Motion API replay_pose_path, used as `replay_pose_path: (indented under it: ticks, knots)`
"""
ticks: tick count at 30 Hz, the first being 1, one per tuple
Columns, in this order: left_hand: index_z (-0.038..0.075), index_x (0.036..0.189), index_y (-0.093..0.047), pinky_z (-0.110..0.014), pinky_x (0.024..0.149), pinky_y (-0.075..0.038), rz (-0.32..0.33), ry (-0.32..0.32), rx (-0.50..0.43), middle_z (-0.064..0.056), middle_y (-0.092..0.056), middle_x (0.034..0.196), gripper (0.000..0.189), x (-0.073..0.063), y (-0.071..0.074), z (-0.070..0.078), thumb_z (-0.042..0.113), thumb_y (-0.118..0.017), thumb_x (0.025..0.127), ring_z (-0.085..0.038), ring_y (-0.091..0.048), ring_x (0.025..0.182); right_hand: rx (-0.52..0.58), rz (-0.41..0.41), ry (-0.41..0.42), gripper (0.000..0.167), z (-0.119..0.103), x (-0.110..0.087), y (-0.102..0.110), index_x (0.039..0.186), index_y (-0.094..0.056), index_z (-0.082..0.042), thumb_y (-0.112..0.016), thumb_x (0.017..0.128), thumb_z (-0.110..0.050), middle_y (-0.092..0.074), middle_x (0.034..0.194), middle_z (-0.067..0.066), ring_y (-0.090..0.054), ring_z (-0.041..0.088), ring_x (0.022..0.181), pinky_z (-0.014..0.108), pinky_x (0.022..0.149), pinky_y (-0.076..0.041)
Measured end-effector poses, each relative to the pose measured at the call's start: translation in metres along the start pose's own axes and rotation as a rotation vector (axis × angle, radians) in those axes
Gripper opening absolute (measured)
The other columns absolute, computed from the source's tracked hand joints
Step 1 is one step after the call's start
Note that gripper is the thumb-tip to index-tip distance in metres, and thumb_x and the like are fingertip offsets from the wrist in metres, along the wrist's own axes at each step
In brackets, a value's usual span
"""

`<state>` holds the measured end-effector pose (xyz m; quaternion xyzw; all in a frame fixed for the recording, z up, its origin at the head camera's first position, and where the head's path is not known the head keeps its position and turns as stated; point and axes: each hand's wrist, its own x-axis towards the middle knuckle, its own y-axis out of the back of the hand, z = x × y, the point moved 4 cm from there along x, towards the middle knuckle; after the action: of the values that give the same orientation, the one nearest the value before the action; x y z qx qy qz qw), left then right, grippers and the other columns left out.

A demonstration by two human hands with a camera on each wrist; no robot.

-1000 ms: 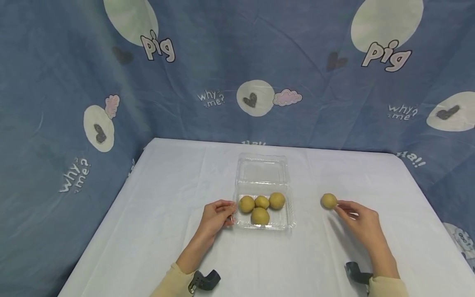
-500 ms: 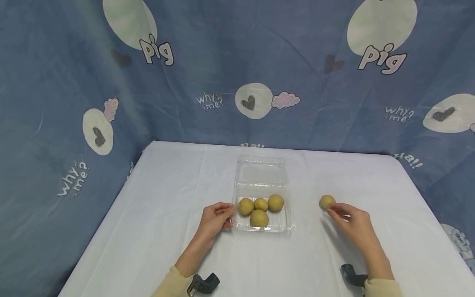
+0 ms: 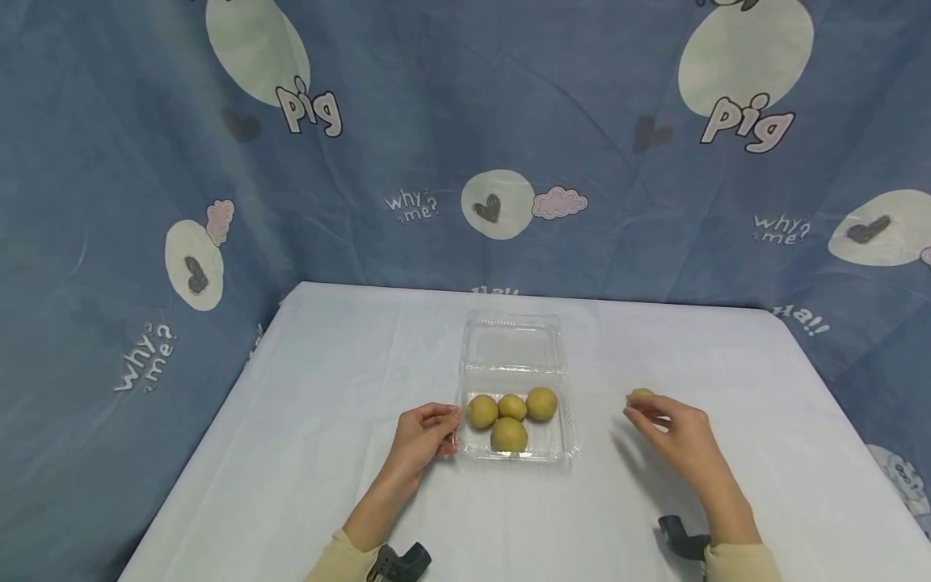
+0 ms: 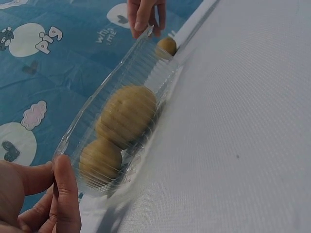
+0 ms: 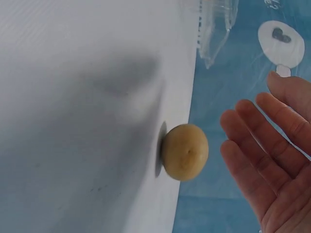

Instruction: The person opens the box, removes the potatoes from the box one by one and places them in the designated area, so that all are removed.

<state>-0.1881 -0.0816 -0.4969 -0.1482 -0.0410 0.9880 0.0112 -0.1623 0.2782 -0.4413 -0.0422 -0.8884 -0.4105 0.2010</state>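
Note:
A clear plastic clamshell container (image 3: 512, 343) lies with its lid folded back, several round yellow-brown potatoes (image 3: 509, 435) in its base. My left hand (image 3: 418, 444) pinches the container's left rim between thumb and finger, as the left wrist view shows with the hand (image 4: 43, 194) at the plastic edge. To the right of the container, a single potato (image 5: 184, 152) sits on the table. Over it hovers my right hand (image 3: 680, 444), partly hiding it in the head view. In the right wrist view the fingers (image 5: 272, 165) are extended, apart from the potato, with nothing held.
A white cloth (image 3: 291, 388) covers the table. Behind and at the sides hangs a blue printed curtain (image 3: 364, 242). Dark wrist-worn cameras (image 3: 403, 563) sit at both wrists. Between the container and the single potato lies a strip of white cloth.
My right hand moves leftward over the single potato, covering more of it in the head view. The left hand stays at the container's rim. The head view tilts slightly up.

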Motion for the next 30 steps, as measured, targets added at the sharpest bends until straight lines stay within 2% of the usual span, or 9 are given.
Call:
replay_pose_path:
  ticks: [7, 15, 19, 30]
  knots:
    - [-0.009, 0.106, -0.064, -0.02, 0.051, -0.054, -0.009, -0.01, -0.007, -0.008, -0.063, 0.079, 0.021, 0.001, -0.002, 0.002, 0.006, -0.068, 0.092, -0.01, -0.056, 0.061, -0.008, -0.007, 0.019, 0.019, -0.004, 0.005, -0.002, 0.104, -0.071, -0.001, -0.075, 0.086, -0.004, -0.072, 0.098, 0.006, -0.069, 0.024, 0.085, 0.034, 0.077, -0.059]
    - [-0.008, 0.107, -0.064, -0.02, 0.05, -0.054, 0.01, -0.008, -0.004, -0.005, -0.062, 0.076, 0.025, -0.001, 0.0, -0.006, 0.01, -0.071, 0.091, -0.01, -0.056, 0.06, 0.006, -0.031, 0.006, 0.023, -0.006, 0.003, -0.007, 0.108, -0.071, -0.001, -0.076, 0.086, -0.006, -0.073, 0.099, 0.007, -0.07, 0.024, 0.085, 0.032, 0.075, -0.059]
    - [-0.008, 0.107, -0.064, -0.021, 0.05, -0.054, 0.012, -0.016, -0.005, -0.005, -0.062, 0.077, 0.025, -0.001, 0.002, -0.006, 0.01, -0.071, 0.091, -0.01, -0.056, 0.061, 0.012, -0.013, 0.014, 0.023, -0.009, 0.005, -0.007, 0.108, -0.072, -0.004, -0.076, 0.086, -0.007, -0.073, 0.101, 0.006, -0.071, 0.022, 0.084, 0.031, 0.073, -0.059]
    - [-0.008, 0.108, -0.064, -0.021, 0.051, -0.055, 0.006, -0.027, 0.003, -0.009, -0.065, 0.082, 0.026, -0.001, 0.0, -0.003, 0.01, -0.071, 0.091, -0.011, -0.057, 0.062, 0.03, -0.015, 0.034, 0.025, -0.016, 0.011, -0.009, 0.11, -0.071, -0.005, -0.077, 0.086, -0.008, -0.072, 0.102, 0.005, -0.07, 0.019, 0.083, 0.033, 0.074, -0.06]
